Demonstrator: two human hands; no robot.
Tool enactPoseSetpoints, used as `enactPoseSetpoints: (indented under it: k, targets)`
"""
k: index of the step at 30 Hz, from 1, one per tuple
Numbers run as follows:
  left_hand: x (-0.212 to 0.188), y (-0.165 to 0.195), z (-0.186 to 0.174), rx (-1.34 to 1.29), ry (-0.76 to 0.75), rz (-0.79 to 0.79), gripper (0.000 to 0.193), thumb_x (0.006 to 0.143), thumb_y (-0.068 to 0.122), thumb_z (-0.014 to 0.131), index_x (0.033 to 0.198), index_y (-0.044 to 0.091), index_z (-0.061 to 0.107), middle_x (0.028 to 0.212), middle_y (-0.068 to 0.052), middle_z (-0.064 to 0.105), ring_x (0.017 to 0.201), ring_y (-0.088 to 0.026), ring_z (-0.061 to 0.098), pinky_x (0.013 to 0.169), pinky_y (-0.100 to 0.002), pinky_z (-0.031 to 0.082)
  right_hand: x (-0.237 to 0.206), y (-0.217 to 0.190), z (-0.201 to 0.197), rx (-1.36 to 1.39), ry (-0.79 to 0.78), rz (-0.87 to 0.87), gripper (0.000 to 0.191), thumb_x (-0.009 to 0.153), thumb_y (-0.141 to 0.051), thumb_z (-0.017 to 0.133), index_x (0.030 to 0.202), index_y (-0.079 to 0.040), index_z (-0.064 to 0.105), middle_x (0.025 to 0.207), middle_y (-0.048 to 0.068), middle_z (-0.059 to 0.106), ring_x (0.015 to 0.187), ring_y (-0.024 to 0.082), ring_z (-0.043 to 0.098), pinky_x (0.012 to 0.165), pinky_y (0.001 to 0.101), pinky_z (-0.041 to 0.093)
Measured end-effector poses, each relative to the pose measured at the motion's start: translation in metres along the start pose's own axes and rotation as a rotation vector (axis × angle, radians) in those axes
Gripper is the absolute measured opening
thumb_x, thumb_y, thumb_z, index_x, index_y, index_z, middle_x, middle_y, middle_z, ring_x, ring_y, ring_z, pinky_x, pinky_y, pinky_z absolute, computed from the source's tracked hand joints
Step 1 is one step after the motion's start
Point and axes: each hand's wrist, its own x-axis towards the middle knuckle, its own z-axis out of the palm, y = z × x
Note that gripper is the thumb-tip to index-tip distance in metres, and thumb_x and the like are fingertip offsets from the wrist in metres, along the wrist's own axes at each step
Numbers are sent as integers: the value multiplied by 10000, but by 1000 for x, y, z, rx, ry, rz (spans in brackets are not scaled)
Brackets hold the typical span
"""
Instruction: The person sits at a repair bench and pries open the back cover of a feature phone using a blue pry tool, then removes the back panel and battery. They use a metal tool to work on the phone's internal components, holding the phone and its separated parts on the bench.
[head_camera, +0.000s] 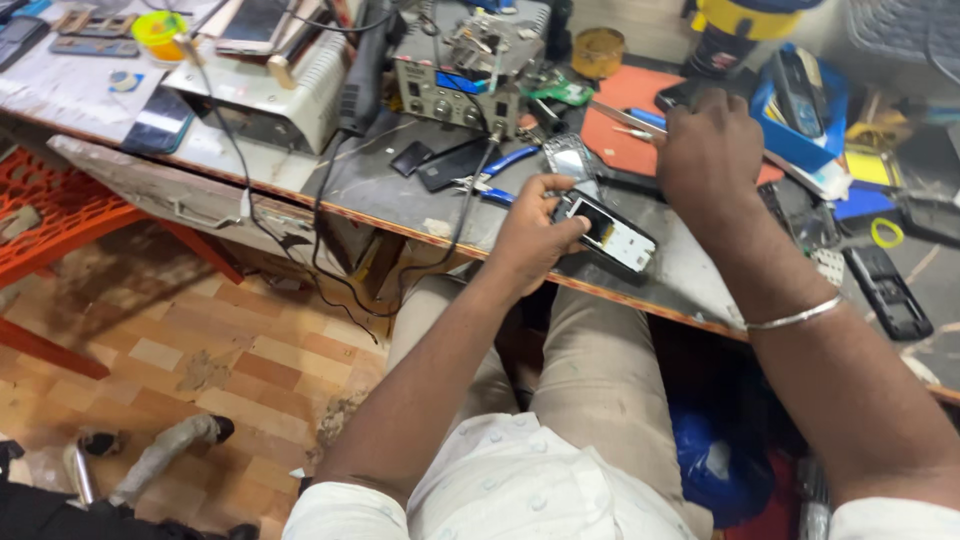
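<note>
The left hand (535, 232) grips a small opened white phone body (610, 232) at the near edge of the grey workbench (390, 195); the right hand (708, 150) hovers just beyond, over an orange mat (625, 120).

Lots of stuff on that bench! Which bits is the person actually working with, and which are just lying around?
In use: opened phone in left hand; thin tool in right hand.

Lying about: soldering station, blue-handled pliers, yellow tape roll, black keypad phone.

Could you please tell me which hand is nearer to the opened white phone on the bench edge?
Left. The left hand grips the opened white phone at its end; the right hand is above and behind it, apart.
</note>
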Motion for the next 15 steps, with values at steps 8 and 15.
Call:
enactPoseSetpoints:
  k: [8,15]
  targets:
    - [2,3,2,161,52,-51,577,854,-36,669,1367,1,408,1192,-146,634,985,-185,670,760,-322,602,94,-78,-9,370,210,-541,122,872,-89,706,971,-117,772,1019,61,667,1038,290,642,865,430,521]
    - [0,5,1,134,11,-35,593,863,-32,671,1382,-7,386,1159,-159,632,961,-190,677,744,-325,601,119,-105,-10,256,75,-641,123,886,-211,761,839,-107,715,895,45,686,943,289,678,808,432,533]
